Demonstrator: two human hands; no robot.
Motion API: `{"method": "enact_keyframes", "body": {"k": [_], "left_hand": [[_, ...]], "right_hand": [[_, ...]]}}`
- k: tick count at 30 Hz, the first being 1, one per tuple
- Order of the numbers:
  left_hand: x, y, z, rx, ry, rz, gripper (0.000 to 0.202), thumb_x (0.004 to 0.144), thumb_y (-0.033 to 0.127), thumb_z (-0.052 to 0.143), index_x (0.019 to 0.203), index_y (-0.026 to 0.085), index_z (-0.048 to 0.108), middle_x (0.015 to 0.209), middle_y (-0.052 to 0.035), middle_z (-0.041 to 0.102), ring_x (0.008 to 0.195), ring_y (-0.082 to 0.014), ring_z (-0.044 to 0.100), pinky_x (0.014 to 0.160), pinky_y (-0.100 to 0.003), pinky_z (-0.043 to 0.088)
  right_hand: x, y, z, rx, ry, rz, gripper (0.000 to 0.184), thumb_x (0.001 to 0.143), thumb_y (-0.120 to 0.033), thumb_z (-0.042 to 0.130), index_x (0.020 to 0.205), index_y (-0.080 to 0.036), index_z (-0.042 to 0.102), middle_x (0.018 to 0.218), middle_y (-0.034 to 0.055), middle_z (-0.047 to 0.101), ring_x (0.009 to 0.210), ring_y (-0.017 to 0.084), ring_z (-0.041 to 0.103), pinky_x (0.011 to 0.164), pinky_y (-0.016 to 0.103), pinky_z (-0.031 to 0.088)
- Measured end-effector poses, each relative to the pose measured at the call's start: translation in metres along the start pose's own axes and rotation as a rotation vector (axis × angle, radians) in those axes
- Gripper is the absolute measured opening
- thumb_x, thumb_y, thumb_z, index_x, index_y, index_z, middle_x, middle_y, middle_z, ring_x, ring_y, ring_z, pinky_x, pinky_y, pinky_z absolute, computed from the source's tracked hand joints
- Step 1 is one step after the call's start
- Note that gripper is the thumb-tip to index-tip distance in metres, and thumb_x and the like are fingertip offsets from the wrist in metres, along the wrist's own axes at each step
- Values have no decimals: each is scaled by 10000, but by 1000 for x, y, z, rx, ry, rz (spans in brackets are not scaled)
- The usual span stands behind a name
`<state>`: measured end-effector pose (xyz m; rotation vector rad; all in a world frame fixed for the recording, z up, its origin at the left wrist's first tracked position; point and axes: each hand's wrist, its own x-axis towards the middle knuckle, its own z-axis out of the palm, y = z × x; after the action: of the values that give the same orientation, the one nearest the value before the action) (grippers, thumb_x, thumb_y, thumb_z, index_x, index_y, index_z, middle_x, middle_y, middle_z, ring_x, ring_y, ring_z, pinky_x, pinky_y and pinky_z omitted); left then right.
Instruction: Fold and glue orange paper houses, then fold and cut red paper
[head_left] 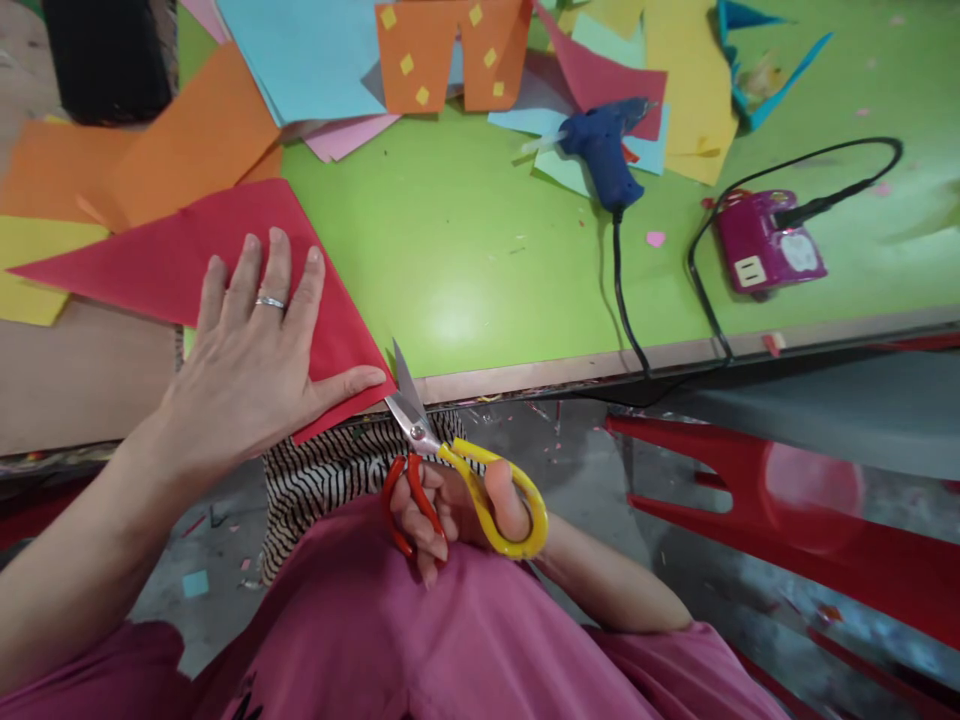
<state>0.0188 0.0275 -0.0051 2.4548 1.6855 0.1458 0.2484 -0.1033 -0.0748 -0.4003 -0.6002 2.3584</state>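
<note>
Flat on a red sheet of paper [172, 250] lies my left hand [255, 350], fingers stretched out and thumb pointing right along the lower edge. The sheet tapers to a point at the left, and its lower part overhangs the table's front edge. My right hand [457, 510] grips a pair of scissors [418, 432] with one yellow and one red handle, thumb through the yellow loop. The blades are spread apart, beside the right corner of the red paper near my left thumb. I cannot tell whether they touch it.
Beyond the hands, the green table [450, 250] bears orange paper [195, 130], blue paper [300, 60], orange paper shorts [457, 60] and a blue glue gun [604, 150]. Its cord hangs over the front edge. A magenta power socket [772, 240] sits right; a red stool [795, 490] stands below.
</note>
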Motion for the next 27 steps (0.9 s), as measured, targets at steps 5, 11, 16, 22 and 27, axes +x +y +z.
{"method": "enact_keyframes", "body": {"k": [5, 11, 16, 22, 27], "left_hand": [[0, -5, -1, -34, -23, -17, 1251, 795, 965, 163, 1670, 73, 232, 1773, -159, 119, 1634, -429, 86, 1340, -587, 52], [-2, -8, 1, -57, 1, 14, 1232, 804, 974, 197, 1694, 124, 158, 1778, -123, 106, 1631, -442, 84, 1346, -615, 31], [-3, -5, 0, -100, -16, -6, 1206, 803, 953, 254, 1702, 159, 127, 1776, -28, 6, 1639, -399, 30, 1366, -535, -31], [-2, -4, 1, -60, -27, -7, 1262, 798, 967, 199, 1681, 65, 167, 1773, -87, 10, 1642, -397, 33, 1365, -517, -34], [-2, -5, 2, -57, -5, -4, 1215, 818, 945, 228, 1693, 107, 144, 1775, -50, 19, 1636, -417, 53, 1367, -545, -10]], "right_hand": [[-1, -3, 4, -22, 27, -17, 905, 856, -949, 367, 1138, -130, 628, 786, -10, 553, 578, 96, 453, 583, 319, 602], [3, -9, 3, -31, 13, -4, 916, 832, -961, 394, 1137, -132, 635, 798, -1, 554, 601, 110, 469, 665, 383, 634], [5, -15, 3, -86, 19, -2, 893, 823, -965, 414, 1089, -145, 646, 786, -11, 520, 605, 100, 452, 613, 305, 595], [6, -18, 4, -100, 17, 4, 939, 816, -986, 358, 1098, -133, 633, 770, -23, 484, 591, 97, 409, 569, 281, 561], [7, -21, 2, -79, 29, 45, 930, 798, -986, 411, 1095, -132, 626, 779, -30, 482, 587, 95, 413, 581, 300, 578]]}}
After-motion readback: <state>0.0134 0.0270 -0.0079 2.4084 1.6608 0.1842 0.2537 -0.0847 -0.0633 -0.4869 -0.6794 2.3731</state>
